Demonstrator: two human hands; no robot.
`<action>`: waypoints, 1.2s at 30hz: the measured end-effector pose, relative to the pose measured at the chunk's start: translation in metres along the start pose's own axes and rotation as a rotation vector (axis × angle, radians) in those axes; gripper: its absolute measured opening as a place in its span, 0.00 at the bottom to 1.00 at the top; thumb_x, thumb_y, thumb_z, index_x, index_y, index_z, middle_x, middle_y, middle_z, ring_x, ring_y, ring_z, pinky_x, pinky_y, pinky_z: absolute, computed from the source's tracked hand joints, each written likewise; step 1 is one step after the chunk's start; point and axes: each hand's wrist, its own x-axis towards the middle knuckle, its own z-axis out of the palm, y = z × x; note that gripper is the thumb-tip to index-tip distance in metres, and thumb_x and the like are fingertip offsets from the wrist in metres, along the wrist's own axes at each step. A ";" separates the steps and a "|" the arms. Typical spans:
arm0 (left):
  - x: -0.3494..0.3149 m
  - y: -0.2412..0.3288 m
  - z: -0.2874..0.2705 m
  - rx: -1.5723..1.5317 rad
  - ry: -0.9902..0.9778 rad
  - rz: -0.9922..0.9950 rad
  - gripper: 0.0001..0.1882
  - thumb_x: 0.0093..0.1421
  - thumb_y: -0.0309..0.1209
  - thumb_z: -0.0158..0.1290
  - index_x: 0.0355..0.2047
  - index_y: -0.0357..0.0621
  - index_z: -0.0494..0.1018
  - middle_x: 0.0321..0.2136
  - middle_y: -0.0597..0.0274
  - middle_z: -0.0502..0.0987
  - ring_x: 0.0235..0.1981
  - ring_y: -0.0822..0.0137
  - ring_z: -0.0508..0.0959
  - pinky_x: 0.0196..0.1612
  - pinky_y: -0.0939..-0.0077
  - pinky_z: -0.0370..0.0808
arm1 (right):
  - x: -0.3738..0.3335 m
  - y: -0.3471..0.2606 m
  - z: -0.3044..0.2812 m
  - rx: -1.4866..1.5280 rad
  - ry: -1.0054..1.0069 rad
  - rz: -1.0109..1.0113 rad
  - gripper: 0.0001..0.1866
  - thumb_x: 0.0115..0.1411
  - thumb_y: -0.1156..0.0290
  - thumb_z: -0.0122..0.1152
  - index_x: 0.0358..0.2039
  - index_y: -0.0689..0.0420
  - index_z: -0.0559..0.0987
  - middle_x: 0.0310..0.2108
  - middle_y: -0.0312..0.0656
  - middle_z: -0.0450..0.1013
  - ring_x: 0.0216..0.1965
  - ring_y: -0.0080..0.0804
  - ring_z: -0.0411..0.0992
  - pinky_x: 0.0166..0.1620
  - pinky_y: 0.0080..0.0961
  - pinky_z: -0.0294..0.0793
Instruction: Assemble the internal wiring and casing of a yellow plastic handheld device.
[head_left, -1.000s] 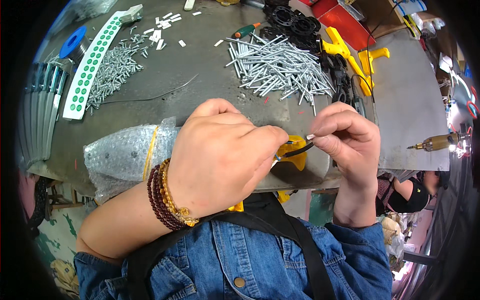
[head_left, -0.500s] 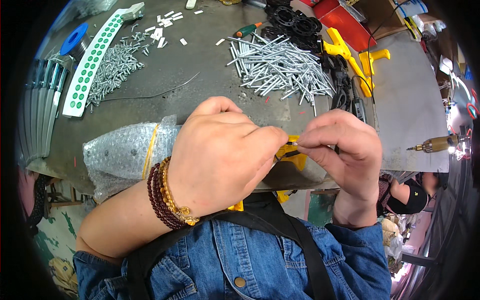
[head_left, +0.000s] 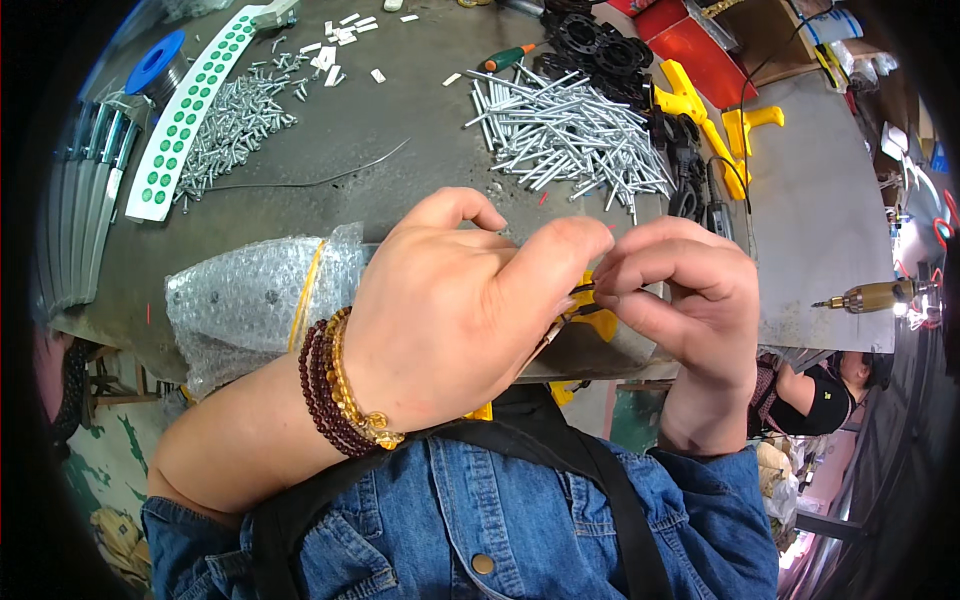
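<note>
My left hand [head_left: 465, 290] is over the table's near edge, its back turned up and a beaded bracelet at the wrist. Its thumb points right; the other fingertips are mostly hidden, curled around dark wires. My right hand [head_left: 690, 295] faces it, thumb and forefinger pinched on the end of a thin black wire [head_left: 584, 287] that runs between both hands. Just below the fingertips shows a yellow plastic part [head_left: 601, 323], largely covered by my hands. Left of them, behind my forearm, lies a bubble-wrapped bundle [head_left: 235, 295] with a yellow band around it.
Beyond my hands lie a heap of long metal rods [head_left: 570, 130], a pile of screws [head_left: 235, 125] and a sticker strip [head_left: 185, 125]. Yellow handle parts [head_left: 682, 95] and black cords [head_left: 685, 175] lie right. A power screwdriver [head_left: 870, 297] is at far right; another person [head_left: 810, 390] sits beyond.
My left thumb has lifted away from the fingertips of my right hand and moved up and right. My right hand keeps its pinch. The view has shifted slightly.
</note>
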 end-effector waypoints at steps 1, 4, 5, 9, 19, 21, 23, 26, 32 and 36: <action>0.000 -0.001 0.000 -0.004 -0.016 0.007 0.23 0.51 0.23 0.61 0.49 0.41 0.73 0.27 0.68 0.83 0.28 0.66 0.82 0.41 0.66 0.73 | 0.001 0.000 0.000 -0.040 -0.013 -0.007 0.10 0.47 0.85 0.68 0.31 0.60 0.83 0.32 0.40 0.78 0.35 0.31 0.78 0.38 0.25 0.78; -0.001 -0.002 -0.001 0.006 -0.029 0.026 0.25 0.51 0.23 0.61 0.51 0.40 0.72 0.28 0.67 0.83 0.30 0.66 0.82 0.42 0.65 0.73 | 0.008 -0.001 0.003 -0.061 -0.074 -0.057 0.10 0.47 0.85 0.67 0.31 0.62 0.82 0.33 0.41 0.78 0.34 0.33 0.78 0.39 0.26 0.77; -0.001 -0.002 -0.001 0.020 -0.027 0.038 0.26 0.51 0.23 0.61 0.52 0.39 0.71 0.29 0.66 0.83 0.30 0.65 0.82 0.43 0.65 0.72 | 0.010 -0.002 0.003 -0.041 -0.123 -0.102 0.10 0.47 0.85 0.66 0.32 0.62 0.82 0.33 0.41 0.78 0.34 0.34 0.78 0.38 0.26 0.77; -0.002 0.000 0.001 0.008 0.000 0.016 0.29 0.51 0.23 0.61 0.55 0.39 0.69 0.30 0.66 0.83 0.31 0.65 0.82 0.45 0.64 0.71 | 0.012 -0.004 0.001 -0.115 -0.112 -0.161 0.10 0.48 0.85 0.66 0.32 0.63 0.81 0.33 0.43 0.78 0.34 0.35 0.78 0.37 0.26 0.77; 0.000 0.002 0.000 -0.021 0.006 0.026 0.32 0.52 0.25 0.62 0.59 0.41 0.68 0.26 0.69 0.81 0.29 0.65 0.80 0.46 0.64 0.69 | 0.000 0.002 -0.002 -0.070 -0.018 -0.114 0.08 0.50 0.82 0.69 0.31 0.61 0.80 0.30 0.42 0.77 0.33 0.34 0.77 0.35 0.26 0.76; 0.002 0.005 -0.001 -0.024 -0.007 0.027 0.31 0.52 0.25 0.62 0.58 0.41 0.69 0.27 0.68 0.81 0.30 0.65 0.80 0.46 0.64 0.69 | -0.002 0.001 0.001 -0.213 0.029 -0.127 0.07 0.51 0.80 0.70 0.31 0.61 0.80 0.29 0.41 0.77 0.33 0.34 0.77 0.36 0.25 0.76; 0.004 0.007 -0.006 0.043 -0.071 0.016 0.22 0.52 0.27 0.63 0.48 0.43 0.75 0.28 0.66 0.80 0.32 0.64 0.79 0.43 0.64 0.67 | -0.002 -0.002 0.005 -0.255 0.057 -0.116 0.07 0.51 0.79 0.70 0.30 0.61 0.79 0.28 0.41 0.76 0.32 0.34 0.76 0.35 0.25 0.75; 0.007 0.005 -0.002 0.094 -0.127 0.039 0.11 0.52 0.28 0.63 0.36 0.45 0.78 0.28 0.63 0.79 0.33 0.61 0.78 0.41 0.63 0.66 | -0.005 -0.001 0.008 -0.303 0.074 -0.097 0.08 0.53 0.78 0.70 0.30 0.61 0.77 0.27 0.41 0.74 0.29 0.35 0.74 0.32 0.26 0.73; 0.006 0.006 0.000 0.184 -0.084 0.064 0.06 0.53 0.29 0.63 0.30 0.45 0.77 0.27 0.63 0.79 0.32 0.60 0.78 0.40 0.63 0.66 | -0.011 0.015 0.014 -0.257 0.092 -0.079 0.07 0.58 0.78 0.65 0.31 0.62 0.74 0.26 0.43 0.69 0.26 0.38 0.68 0.30 0.29 0.68; 0.004 0.004 0.000 0.153 -0.070 0.094 0.06 0.53 0.29 0.62 0.30 0.45 0.76 0.27 0.63 0.79 0.31 0.60 0.78 0.40 0.62 0.67 | -0.021 0.014 0.011 -0.005 0.230 0.198 0.07 0.63 0.73 0.59 0.30 0.62 0.75 0.26 0.43 0.70 0.27 0.37 0.69 0.32 0.28 0.69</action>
